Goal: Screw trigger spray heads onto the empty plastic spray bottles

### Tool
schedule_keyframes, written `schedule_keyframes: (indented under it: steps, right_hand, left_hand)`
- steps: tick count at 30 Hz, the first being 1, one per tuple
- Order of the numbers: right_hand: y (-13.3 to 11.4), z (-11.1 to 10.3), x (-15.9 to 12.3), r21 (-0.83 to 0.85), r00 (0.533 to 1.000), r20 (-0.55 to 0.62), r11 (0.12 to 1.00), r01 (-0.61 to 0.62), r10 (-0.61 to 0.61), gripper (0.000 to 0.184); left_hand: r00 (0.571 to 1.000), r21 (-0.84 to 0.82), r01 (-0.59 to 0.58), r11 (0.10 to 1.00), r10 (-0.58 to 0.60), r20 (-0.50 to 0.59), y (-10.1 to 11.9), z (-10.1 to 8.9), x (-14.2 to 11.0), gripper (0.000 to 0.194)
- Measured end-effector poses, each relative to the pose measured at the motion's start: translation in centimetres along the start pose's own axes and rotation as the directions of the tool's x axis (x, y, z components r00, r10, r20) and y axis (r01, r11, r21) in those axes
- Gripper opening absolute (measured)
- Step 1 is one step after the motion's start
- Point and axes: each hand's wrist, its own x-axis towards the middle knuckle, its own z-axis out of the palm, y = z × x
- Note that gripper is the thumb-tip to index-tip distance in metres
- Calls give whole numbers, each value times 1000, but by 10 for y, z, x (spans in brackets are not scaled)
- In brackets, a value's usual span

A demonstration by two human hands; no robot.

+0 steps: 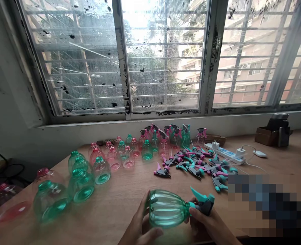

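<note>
A clear green spray bottle [169,208] lies sideways in the air above the table's near edge, its base to the left. My left hand [144,223] is wrapped round the base end, with the thumb underneath. At the neck, my right hand [204,217] grips the collar of a grey and teal trigger spray head [204,201], which sits on the bottle's mouth. How tightly the head is screwed on I cannot tell. Just beyond the bottle lies a heap of loose pink, teal and grey spray heads [193,161].
Open green bottles [81,185] and pink bottles [113,159] stand at the left. Several bottles with heads fitted [176,137] stand near the window wall. A white power strip [227,153] with cables and a brown box [268,135] lie at the right. Part of the right side is pixelated.
</note>
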Motion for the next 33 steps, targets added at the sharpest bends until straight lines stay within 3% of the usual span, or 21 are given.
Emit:
schedule_keyframes:
  steps: [6, 9, 13, 18, 24, 28, 33]
  right_hand:
    - [-3, -1, 1, -60, 999, -10, 997, -51, 50, 50]
    - [-3, -3, 2, -114, 997, 29, 991, -74, 78, 54]
    - [-2, -5, 1, -154, 993, 36, 982, -105, 112, 63]
    - [2, -5, 2, -142, 995, 8, 986, -93, 95, 65]
    - [4, -5, 3, -110, 996, -37, 991, -81, 77, 63]
    - [4, -5, 3, -101, 996, -53, 992, -77, 72, 62]
    - [2, -3, 4, -112, 994, -64, 989, -93, 86, 63]
  left_hand:
    - [995, 81, -78, 994, 82, -47, -5, 0, 3, 91]
    - [994, 111, -62, 992, 71, -86, -10, -1, 3, 85]
    - [999, 54, -28, 998, 30, -29, -4, 0, 1, 103]
    - [999, -10, -19, 1000, 19, 35, 4, 1, 1, 91]
    - [981, 259, -148, 955, 175, -84, -12, -1, 2, 77]
    - [989, 249, -126, 960, 140, -38, -13, -4, 2, 94]
    - [983, 255, -161, 953, 177, -40, -3, -3, 3, 79]
